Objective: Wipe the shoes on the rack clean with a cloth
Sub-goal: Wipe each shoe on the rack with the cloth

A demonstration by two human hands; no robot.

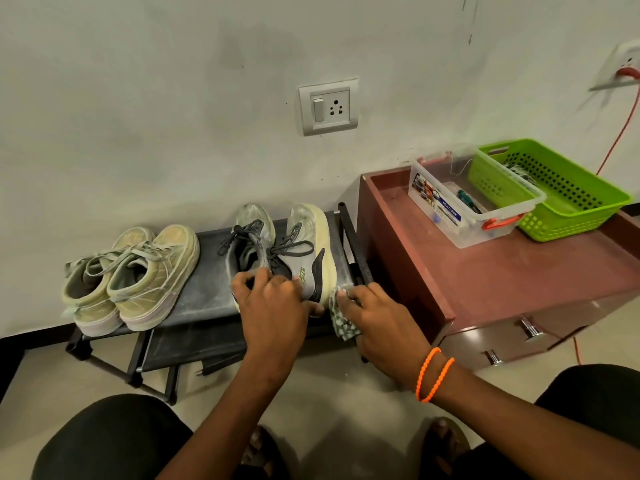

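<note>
The grey shoes [280, 251] sit at the rack's [207, 292] right end, heels gripped by the left hand [273, 306] to steady them, apparently, while the right hand [374, 320] pinches the checked cloth [341, 320] against the outer sole.

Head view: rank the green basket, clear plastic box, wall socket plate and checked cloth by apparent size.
1. green basket
2. clear plastic box, close to the basket, partly overlapped
3. wall socket plate
4. checked cloth, mostly hidden under the right hand, so uncertain

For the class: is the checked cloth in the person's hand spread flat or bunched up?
Bunched: the green-and-white checked cloth is crumpled in the right hand, beside the grey running shoe.
</note>
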